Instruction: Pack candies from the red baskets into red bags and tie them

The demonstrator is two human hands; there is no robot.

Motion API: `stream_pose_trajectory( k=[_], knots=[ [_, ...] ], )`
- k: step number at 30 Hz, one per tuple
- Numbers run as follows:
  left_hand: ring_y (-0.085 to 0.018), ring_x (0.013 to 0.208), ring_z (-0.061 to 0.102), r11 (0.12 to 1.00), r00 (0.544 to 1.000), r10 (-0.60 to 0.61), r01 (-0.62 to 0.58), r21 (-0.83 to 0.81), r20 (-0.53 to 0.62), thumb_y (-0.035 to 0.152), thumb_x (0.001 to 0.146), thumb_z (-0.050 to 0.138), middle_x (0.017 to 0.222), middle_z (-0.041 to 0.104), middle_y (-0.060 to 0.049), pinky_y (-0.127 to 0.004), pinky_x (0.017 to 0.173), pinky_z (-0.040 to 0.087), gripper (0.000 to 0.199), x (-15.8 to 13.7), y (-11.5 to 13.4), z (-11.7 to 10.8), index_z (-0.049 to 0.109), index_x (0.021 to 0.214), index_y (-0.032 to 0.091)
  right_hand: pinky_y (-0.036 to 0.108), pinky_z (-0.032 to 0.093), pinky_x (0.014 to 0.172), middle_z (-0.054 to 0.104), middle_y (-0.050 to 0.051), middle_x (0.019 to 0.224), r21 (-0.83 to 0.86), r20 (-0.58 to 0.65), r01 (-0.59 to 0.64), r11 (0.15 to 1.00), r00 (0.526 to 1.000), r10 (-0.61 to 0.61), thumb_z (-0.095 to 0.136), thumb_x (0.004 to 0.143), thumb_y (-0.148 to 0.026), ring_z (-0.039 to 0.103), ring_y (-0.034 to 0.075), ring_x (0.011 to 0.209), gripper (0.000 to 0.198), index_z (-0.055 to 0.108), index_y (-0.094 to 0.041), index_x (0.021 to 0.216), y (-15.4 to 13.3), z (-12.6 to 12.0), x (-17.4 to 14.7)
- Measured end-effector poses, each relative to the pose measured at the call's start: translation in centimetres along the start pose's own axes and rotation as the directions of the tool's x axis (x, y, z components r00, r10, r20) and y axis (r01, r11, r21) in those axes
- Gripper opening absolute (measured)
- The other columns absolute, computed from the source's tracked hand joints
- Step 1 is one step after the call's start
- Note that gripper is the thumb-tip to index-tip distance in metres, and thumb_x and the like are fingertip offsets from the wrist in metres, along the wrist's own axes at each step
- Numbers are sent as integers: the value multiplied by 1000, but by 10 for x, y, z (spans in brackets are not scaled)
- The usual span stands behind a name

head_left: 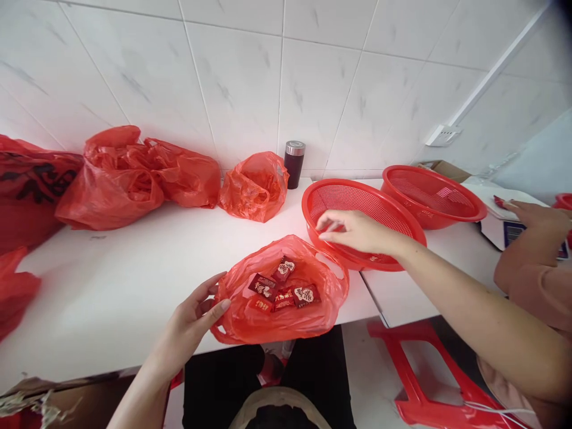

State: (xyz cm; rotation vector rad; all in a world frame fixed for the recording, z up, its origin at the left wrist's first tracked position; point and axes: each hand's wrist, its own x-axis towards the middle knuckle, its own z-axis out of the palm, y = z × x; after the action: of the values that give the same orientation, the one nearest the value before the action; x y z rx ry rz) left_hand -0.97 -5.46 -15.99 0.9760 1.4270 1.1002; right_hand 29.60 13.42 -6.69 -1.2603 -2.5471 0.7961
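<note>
My left hand (195,316) is closed on the left side of a red plastic bag (326,316), at its handle. The bag lies wide open at the table's front edge. Inside it are several small wrapped sweets (306,295), dark red and bright red with printed lettering. My right hand (351,231) hovers above the near left part of a red perforated basket (361,189), just beyond the bag. Its fingers are loosely bent and apart, with nothing visible between them. The arm hides part of the basket.
Filled red bags (111,190) and a crumpled red bag (254,187) line the wall, beside a dark tumbler (294,164). A second red basket (431,196) stands at right. A co-worker's hand (543,215) is near a scale (513,233). Below stands a red stool (429,411).
</note>
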Motion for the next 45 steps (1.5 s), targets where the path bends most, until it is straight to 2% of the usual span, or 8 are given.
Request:
stream_pose_trajectory(
  k=[3,7,12,19,24,30,36,45],
  knots=[
    [-28,105,63,999,1000,21,-20,44,-14,49,80,66,120,64,-9,-44,90,54,71,0,-2,-1,42,141,20,38,47,87,59,8,122,-307,8,-249,918,964,265,60,86,-35,59,26,105,33,55,-26,117,59,-10,1],
    [-29,111,59,995,999,39,-36,97,-28,51,80,64,127,59,-11,-45,93,52,70,1,-5,0,43,140,20,44,51,68,61,18,111,-471,121,-462,751,810,574,80,64,-32,62,34,90,52,61,-20,112,111,-2,-6],
    [-27,109,57,968,996,65,-49,248,-55,54,81,60,125,57,-10,-41,88,53,68,2,-8,-8,42,140,25,37,45,57,63,10,80,-500,284,-368,784,786,550,71,70,-20,60,24,68,12,59,-21,71,113,10,-6],
    [-24,98,61,895,998,36,-5,447,-60,62,78,58,121,57,-9,-37,82,54,68,-6,-10,-30,45,134,26,27,42,65,62,2,98,-395,162,-260,881,925,345,51,79,-12,58,16,81,15,56,-24,87,95,-18,17],
    [-23,95,62,879,997,35,-1,476,-62,62,78,58,121,58,-9,-37,80,54,67,-7,-22,-39,44,134,27,29,39,59,62,6,81,-461,231,-375,804,824,517,61,73,-18,58,19,68,1,60,-18,73,101,-10,16],
    [-23,95,62,885,998,12,16,466,-57,64,77,57,122,57,-10,-38,82,53,70,-4,-21,-36,45,134,24,30,37,51,59,5,63,-467,366,-432,772,700,613,71,66,-26,54,17,53,16,58,-17,63,112,12,1],
    [-26,103,58,890,998,1,25,455,-57,65,76,58,121,59,-9,-36,82,52,70,-1,-12,-25,48,131,24,28,37,51,61,3,67,-376,383,-417,827,743,549,66,65,-17,54,15,54,9,58,-17,68,113,18,3],
    [-25,101,59,896,998,-13,42,443,-68,65,75,59,122,59,-9,-36,80,53,70,-3,-17,-25,49,130,23,32,43,63,66,8,92,-213,310,-400,892,838,450,54,84,-40,61,22,73,26,61,-24,104,98,22,6]
  ],
)
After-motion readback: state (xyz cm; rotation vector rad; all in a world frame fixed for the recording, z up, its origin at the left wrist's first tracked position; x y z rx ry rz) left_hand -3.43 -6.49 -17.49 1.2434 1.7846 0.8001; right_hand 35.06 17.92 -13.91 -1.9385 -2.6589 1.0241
